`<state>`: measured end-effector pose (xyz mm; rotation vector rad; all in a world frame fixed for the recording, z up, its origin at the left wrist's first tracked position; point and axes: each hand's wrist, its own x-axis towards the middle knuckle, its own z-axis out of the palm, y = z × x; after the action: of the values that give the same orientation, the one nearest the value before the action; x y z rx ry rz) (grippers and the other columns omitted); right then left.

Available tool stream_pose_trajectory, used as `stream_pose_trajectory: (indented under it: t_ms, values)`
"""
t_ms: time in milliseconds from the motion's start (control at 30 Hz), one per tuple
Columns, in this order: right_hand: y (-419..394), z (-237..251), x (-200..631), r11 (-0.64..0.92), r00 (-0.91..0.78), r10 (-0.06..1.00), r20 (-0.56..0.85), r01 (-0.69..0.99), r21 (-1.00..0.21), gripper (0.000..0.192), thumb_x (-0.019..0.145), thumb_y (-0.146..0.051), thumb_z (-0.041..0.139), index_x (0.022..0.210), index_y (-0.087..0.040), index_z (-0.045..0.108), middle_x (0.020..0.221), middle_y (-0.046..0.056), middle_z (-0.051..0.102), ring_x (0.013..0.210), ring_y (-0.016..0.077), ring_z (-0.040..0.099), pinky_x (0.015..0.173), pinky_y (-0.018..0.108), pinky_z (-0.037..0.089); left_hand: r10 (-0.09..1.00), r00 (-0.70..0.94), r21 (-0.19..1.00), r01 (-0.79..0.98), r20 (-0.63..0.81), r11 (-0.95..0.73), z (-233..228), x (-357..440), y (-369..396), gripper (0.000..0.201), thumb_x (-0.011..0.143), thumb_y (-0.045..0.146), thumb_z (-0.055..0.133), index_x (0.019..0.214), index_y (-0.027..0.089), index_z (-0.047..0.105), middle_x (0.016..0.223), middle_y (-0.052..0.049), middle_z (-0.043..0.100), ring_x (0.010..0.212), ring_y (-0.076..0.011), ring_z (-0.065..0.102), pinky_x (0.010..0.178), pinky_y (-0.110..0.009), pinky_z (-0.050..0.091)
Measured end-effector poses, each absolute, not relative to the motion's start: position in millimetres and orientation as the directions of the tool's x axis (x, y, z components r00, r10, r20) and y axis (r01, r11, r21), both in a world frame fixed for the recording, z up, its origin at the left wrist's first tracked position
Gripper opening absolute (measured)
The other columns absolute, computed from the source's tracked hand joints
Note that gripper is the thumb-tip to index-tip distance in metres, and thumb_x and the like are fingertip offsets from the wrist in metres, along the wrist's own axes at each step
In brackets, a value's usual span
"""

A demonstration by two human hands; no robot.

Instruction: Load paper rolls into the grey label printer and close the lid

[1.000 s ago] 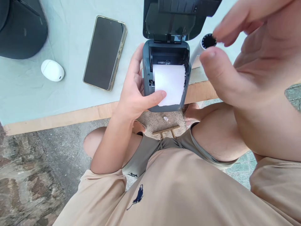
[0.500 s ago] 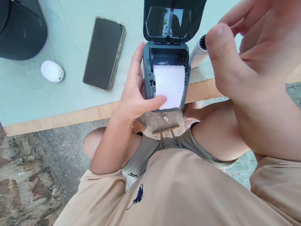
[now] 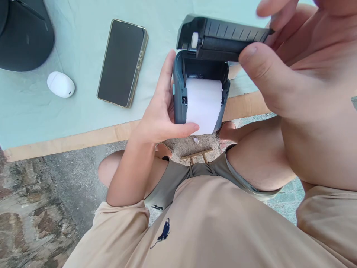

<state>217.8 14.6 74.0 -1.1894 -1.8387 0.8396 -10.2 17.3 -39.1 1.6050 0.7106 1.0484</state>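
A small dark grey printer (image 3: pixel 179 93) sits at the table's near edge with a white paper strip (image 3: pixel 203 106) hanging out over its front. My left hand (image 3: pixel 161 111) grips the printer's left side, thumb pressed on the paper's lower edge. The printer's black lid (image 3: pixel 223 39) is tilted halfway down over the body. My right hand (image 3: pixel 292 74), close to the camera, holds the lid's right end between thumb and fingers.
A black phone (image 3: pixel 122 62) lies face up on the pale green table cover (image 3: pixel 69 111), left of the printer. A white earbud case (image 3: pixel 60 84) and a black cap (image 3: pixel 25 35) lie further left. The wooden table edge (image 3: pixel 83 139) runs above my knees.
The lid stood upright and open; my right hand has taken hold of it and swung it down toward the printer body. My left hand has kept its hold on the printer and paper.
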Motion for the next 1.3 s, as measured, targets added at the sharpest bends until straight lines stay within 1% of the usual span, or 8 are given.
stream_pose_trajectory:
  t_ms: [100, 333, 433, 567, 733, 900, 1167, 1300]
  values:
    - [15, 79, 219, 0.442, -0.401, 0.877, 0.264, 0.46, -0.77, 0.034, 0.089, -0.029, 0.056, 0.121, -0.02, 0.052, 0.113, -0.006, 0.057, 0.084, -0.0041, 0.043, 0.069, 0.015, 0.035, 0.831, 0.456, 0.94, -0.042, 0.318, -0.337, -47, -10, 21, 0.135, 0.052, 0.07, 0.078, 0.156, 0.024, 0.005, 0.151, -0.016, 0.047, 0.143, -0.0384, 0.048, 0.118, -0.057, 0.039]
    - [19, 70, 224, 0.656, -0.622, 0.716, 0.315, 0.448, -0.607, 0.023, 0.085, -0.017, 0.063, 0.108, -0.017, 0.063, 0.082, -0.005, 0.048, 0.074, -0.0051, 0.039, 0.073, 0.014, 0.036, 0.755, 0.514, 0.894, -0.056, 0.408, -0.445, -38, -11, 21, 0.118, 0.067, 0.061, 0.066, 0.156, 0.013, 0.005, 0.151, -0.021, 0.043, 0.139, -0.0359, 0.051, 0.104, -0.06, 0.044]
    - [20, 69, 222, 0.7, -0.644, 0.685, 0.34, 0.454, -0.551, 0.022, 0.081, -0.009, 0.064, 0.102, -0.016, 0.064, 0.076, -0.004, 0.048, 0.075, -0.0037, 0.041, 0.073, 0.014, 0.036, 0.699, 0.521, 0.858, -0.146, 0.49, -0.492, -36, -12, 21, 0.129, 0.059, 0.066, 0.073, 0.157, 0.022, 0.003, 0.155, -0.017, 0.04, 0.137, -0.0351, 0.054, 0.105, -0.057, 0.048]
    - [20, 69, 221, 0.726, -0.669, 0.66, 0.342, 0.451, -0.52, 0.023, 0.078, -0.004, 0.062, 0.098, -0.016, 0.063, 0.072, -0.003, 0.05, 0.073, -0.0011, 0.044, 0.065, 0.017, 0.033, 0.805, 0.525, 0.957, -0.065, 0.275, -0.284, -25, -11, 14, 0.109, 0.073, 0.05, 0.075, 0.157, 0.027, 0.009, 0.16, -0.011, 0.037, 0.145, -0.0299, 0.048, 0.118, -0.054, 0.04]
    - [21, 67, 223, 0.737, -0.675, 0.648, 0.352, 0.439, -0.514, 0.024, 0.078, -0.004, 0.062, 0.098, -0.017, 0.062, 0.073, -0.004, 0.051, 0.072, -0.0017, 0.044, 0.064, 0.018, 0.034, 0.745, 0.502, 0.896, -0.188, 0.44, -0.402, -43, -14, 21, 0.138, 0.047, 0.057, 0.089, 0.156, 0.036, 0.009, 0.159, -0.009, 0.037, 0.144, -0.0344, 0.049, 0.112, -0.051, 0.048]
    - [22, 67, 224, 0.738, -0.681, 0.643, 0.351, 0.429, -0.521, 0.023, 0.079, -0.006, 0.061, 0.098, -0.019, 0.063, 0.075, -0.004, 0.053, 0.072, -0.0015, 0.047, 0.065, 0.017, 0.037, 0.777, 0.463, 0.901, -0.145, 0.427, -0.408, -75, -14, 31, 0.13, 0.063, 0.076, 0.066, 0.159, 0.028, -0.007, 0.159, -0.015, 0.033, 0.144, -0.0354, 0.047, 0.108, -0.059, 0.046]
    - [19, 68, 222, 0.732, -0.696, 0.644, 0.318, 0.439, -0.521, 0.016, 0.085, -0.01, 0.058, 0.097, -0.019, 0.063, 0.081, -0.004, 0.057, 0.069, -0.0017, 0.045, 0.062, 0.019, 0.032, 0.819, 0.442, 0.931, -0.151, 0.365, -0.333, -67, -7, 25, 0.159, 0.031, 0.068, 0.088, 0.157, 0.04, -0.006, 0.162, -0.012, 0.029, 0.143, -0.0418, 0.046, 0.105, -0.057, 0.054]
    - [17, 68, 216, 0.696, -0.661, 0.689, 0.297, 0.49, -0.525, 0.011, 0.089, -0.013, 0.054, 0.092, -0.019, 0.062, 0.078, -0.003, 0.055, 0.069, 0.0003, 0.042, 0.062, 0.02, 0.029, 0.827, 0.502, 0.967, -0.14, 0.253, -0.211, -21, -6, 7, 0.118, 0.063, 0.059, 0.081, 0.153, 0.031, 0.01, 0.161, -0.01, 0.031, 0.147, -0.0332, 0.043, 0.114, -0.054, 0.046]
